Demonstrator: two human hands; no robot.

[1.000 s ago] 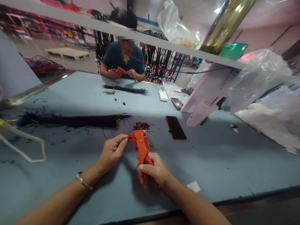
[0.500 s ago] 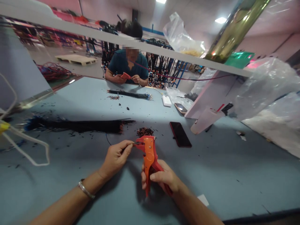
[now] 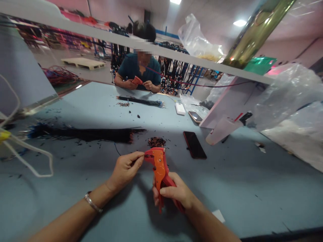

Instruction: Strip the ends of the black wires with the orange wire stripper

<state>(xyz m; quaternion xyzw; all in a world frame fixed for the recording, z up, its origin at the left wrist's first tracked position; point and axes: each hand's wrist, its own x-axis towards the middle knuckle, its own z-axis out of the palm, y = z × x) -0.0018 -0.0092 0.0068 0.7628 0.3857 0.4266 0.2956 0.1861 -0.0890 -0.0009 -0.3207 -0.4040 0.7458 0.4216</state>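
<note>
My right hand [image 3: 178, 192] is wrapped round the handles of an orange and red wire stripper [image 3: 159, 166], its head pointing up and its jaws facing left. My left hand [image 3: 127, 168] pinches a thin dark wire [image 3: 116, 149] whose tail sticks out behind the knuckles. The fingertips are right at the stripper's nose, and the wire's end there is mostly hidden. Just beyond the tool lies a heap of short black and copper-coloured wire clippings [image 3: 155, 142]. A long bundle of black wires [image 3: 93, 135] rests to the left of it.
A dark phone [image 3: 194, 145] lies to the right, near a tilted translucent cup [image 3: 222, 130]. Across the table [image 3: 242, 188] a co-worker [image 3: 138, 69] holds a similar red tool. A white bar [image 3: 166, 50] spans above, and a white looped cord [image 3: 37, 174] hangs at left.
The stripper has shifted slightly left, so its nose now meets my left fingertips. The short stretch of wire seen between them before is covered. My left hand has barely moved.
</note>
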